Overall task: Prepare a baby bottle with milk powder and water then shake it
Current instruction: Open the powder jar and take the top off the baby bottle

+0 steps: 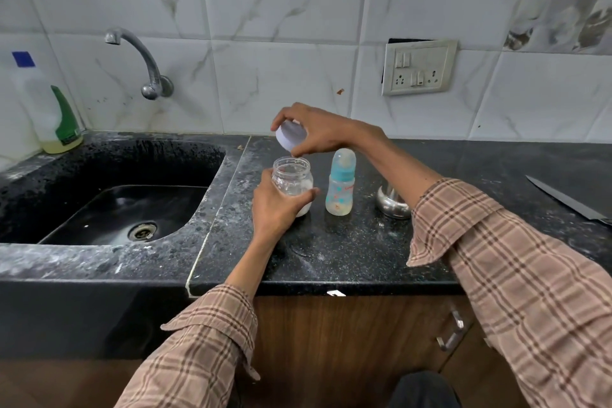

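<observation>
A clear glass jar (291,177) with white milk powder at its bottom stands open on the black counter (347,252). My left hand (273,207) grips the jar's lower half. Just above the jar's mouth, my right hand (314,129) holds the jar's white round lid (291,137), tilted. To the right of the jar stands the baby bottle (341,187), upright, with a blue collar and a clear cap on; a little pale liquid shows at its bottom.
A black sink (109,209) with a wall tap (139,56) lies to the left. A detergent bottle (49,109) stands in the back-left corner. A steel vessel (392,204) sits behind my right forearm. A knife (569,200) lies at the far right.
</observation>
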